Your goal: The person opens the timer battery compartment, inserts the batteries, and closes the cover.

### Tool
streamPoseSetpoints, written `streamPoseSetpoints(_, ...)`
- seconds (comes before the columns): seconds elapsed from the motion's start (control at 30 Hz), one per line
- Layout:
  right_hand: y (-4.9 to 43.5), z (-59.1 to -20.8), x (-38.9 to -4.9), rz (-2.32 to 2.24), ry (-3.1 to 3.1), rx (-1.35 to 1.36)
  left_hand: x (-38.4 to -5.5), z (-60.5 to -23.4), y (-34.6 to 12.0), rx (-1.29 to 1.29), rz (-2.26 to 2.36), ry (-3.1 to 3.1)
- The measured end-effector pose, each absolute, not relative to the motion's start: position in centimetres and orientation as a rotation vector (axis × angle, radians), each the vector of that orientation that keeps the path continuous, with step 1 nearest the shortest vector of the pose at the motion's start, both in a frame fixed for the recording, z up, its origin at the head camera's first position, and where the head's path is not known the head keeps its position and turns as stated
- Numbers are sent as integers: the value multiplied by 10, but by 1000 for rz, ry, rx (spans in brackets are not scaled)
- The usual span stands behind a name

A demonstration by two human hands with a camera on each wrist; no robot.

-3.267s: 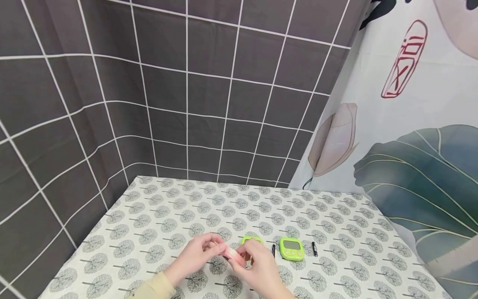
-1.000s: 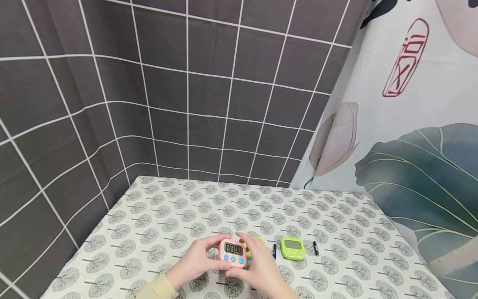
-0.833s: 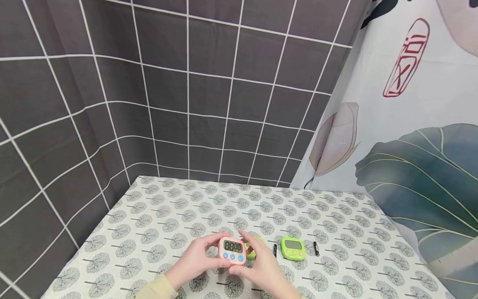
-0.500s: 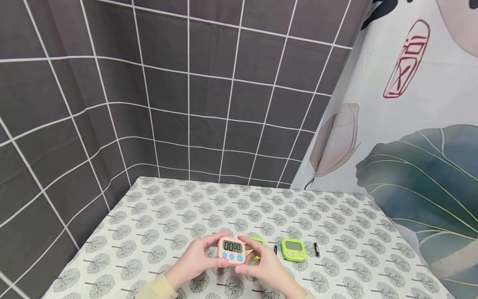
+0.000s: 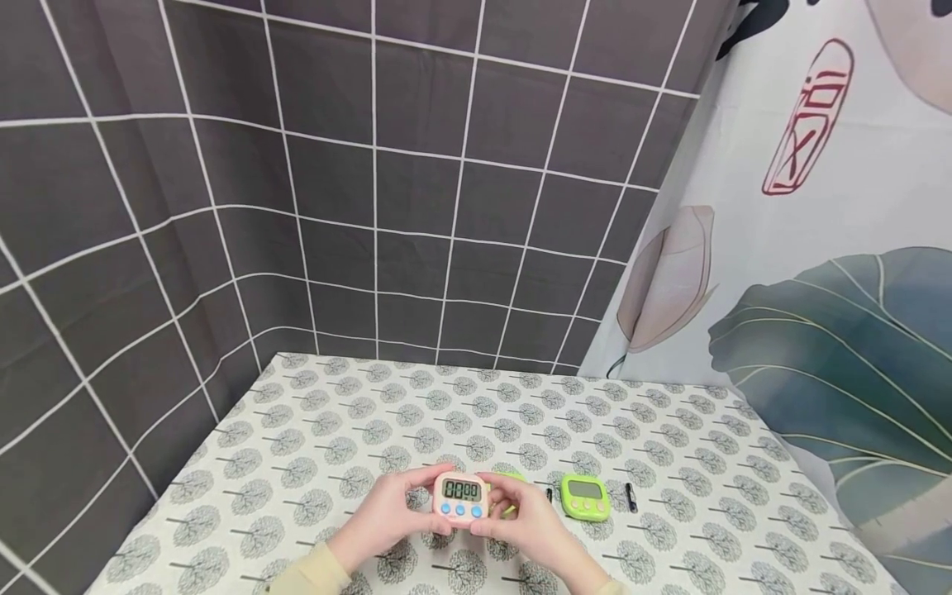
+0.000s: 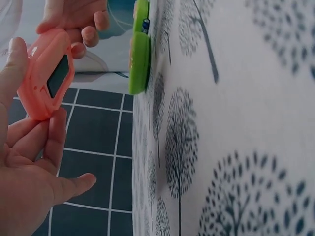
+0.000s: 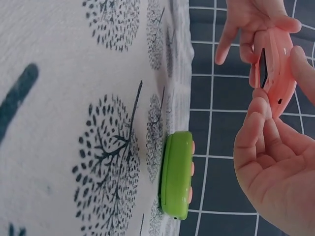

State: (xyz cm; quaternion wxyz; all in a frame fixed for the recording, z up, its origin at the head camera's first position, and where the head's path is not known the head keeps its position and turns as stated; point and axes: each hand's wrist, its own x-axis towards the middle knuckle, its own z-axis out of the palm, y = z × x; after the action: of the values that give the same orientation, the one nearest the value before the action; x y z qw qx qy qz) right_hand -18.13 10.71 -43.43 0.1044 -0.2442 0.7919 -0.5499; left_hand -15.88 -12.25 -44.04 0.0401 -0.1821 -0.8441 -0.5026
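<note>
Both hands hold a pink digital timer [image 5: 461,499] above the cloth, its lit number display and row of blue buttons facing the head camera. My left hand [image 5: 388,514] pinches its left side between thumb and fingers. On the right side, my right hand [image 5: 526,521] grips it the same way, thumb at the lower corner. A dark rectangular panel [image 6: 58,77] shows on the timer's back in the left wrist view. One green timer [image 5: 515,477] lies behind my right hand, mostly hidden by it. Another green timer [image 5: 585,487] lies face up farther right, its screen blank.
A short black pen-like item [image 5: 631,497] lies right of the uncovered green timer. A similar dark item [image 5: 549,494] sits left of it, partly hidden by my right hand. The tree-print tablecloth [image 5: 342,450] reaches back to a dark grid-patterned curtain [image 5: 416,273].
The pink timer has turned from edge-on to face the head camera, its digits now showing. My right hand has shifted slightly right, its thumb moving to the timer's lower right corner.
</note>
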Motion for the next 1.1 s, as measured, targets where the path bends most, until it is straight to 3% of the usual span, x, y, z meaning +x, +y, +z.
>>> streamPoseSetpoints(0.8, 74, -437, -194, -1327, 2623, -715, -171, -447, -134, -351, -1326, -2754)
streamPoseSetpoints(1.1, 64, -440, -201, -1170, 2701, -657, -177, -449, -131, -399, -1140, -2812)
